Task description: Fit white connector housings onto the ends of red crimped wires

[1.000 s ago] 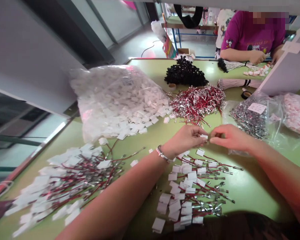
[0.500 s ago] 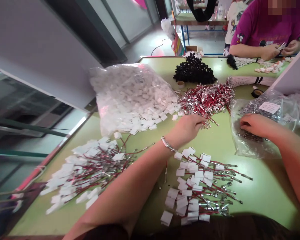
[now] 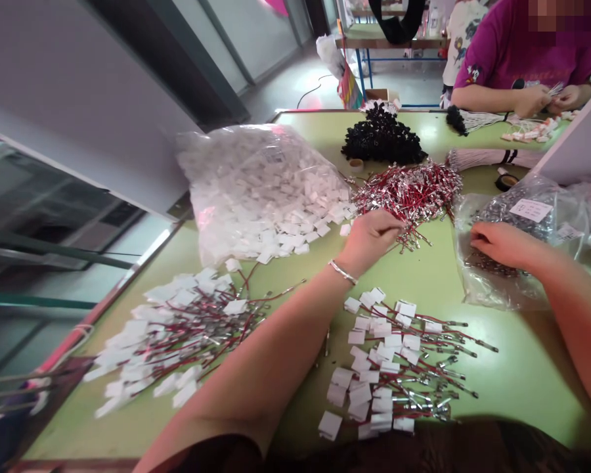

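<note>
My left hand is at the near edge of a pile of short red wires with metal terminals, thumb and forefinger pinched together. Whatever sits between those fingertips is too small to make out. Over an opened clear plastic bag of small metal parts, my right hand has its fingers curled down among the parts, fingertips hidden. Between my forearms lie several red wires with white connector housings, housings to the left and bare terminals to the right.
A big clear bag of white housings lies at the left. Nearer me is a heap of wired housings. Behind are a black heap of small parts, tape rolls and bundled white wires. A person works across the table.
My left hand has shifted slightly away from me along the red wire pile, fingers still pinched. My right hand has moved a little left within the bag.
</note>
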Available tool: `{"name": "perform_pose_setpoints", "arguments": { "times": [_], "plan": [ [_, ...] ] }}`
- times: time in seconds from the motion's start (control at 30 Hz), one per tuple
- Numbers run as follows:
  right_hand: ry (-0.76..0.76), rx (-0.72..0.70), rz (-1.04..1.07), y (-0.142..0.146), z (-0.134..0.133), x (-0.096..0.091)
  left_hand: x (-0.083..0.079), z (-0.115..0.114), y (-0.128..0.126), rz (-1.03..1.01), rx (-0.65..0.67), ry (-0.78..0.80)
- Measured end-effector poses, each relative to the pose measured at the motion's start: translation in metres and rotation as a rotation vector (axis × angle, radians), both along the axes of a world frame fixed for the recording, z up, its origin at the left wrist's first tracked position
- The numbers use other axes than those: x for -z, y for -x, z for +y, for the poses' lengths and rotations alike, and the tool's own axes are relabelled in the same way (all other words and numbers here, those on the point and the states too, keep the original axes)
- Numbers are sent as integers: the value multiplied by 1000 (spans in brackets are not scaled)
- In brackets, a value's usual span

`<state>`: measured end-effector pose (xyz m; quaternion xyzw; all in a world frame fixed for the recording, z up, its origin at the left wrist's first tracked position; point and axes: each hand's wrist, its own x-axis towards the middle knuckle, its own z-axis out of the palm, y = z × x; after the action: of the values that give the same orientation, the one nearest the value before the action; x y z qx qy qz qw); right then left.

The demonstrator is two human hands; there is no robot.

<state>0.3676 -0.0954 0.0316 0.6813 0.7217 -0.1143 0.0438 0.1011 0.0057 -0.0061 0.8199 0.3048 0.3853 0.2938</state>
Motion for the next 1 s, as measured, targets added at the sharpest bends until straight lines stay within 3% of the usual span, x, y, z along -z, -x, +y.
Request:
{"name": "perform_pose_setpoints", "arguments": {
  "times": [0.1, 0.17, 0.33, 0.4, 0.5, 0.63, 0.73, 0.83, 1.0],
  "plan": [
    [-16, -27, -34, -3, 0, 4, -7, 6, 6, -314, -123, 268],
    [3, -70, -44, -6, 0, 6, -13, 10, 12, -457, -105, 406],
    [10, -72, -165, -6, -1, 6, -29, 8, 20, -597, -66, 465],
    [-10, -35, -173, -3, -1, 4, -34, -1, 18, -530, -75, 482],
    [-118, 83, -109, 7, -2, -1, -36, -20, 10, -256, -41, 503],
    [-304, 122, 321, 40, -11, -5, -30, -41, -3, 49, 90, 456],
    [-323, 87, 599, 71, -18, -2, -24, -48, -8, 77, 119, 464],
    [-335, 64, 655, 89, -23, 6, -23, -49, -7, 77, 141, 485],
    [-366, 37, 675, 89, -23, 14, -25, -49, -4, 85, 184, 535]
  ]
}}
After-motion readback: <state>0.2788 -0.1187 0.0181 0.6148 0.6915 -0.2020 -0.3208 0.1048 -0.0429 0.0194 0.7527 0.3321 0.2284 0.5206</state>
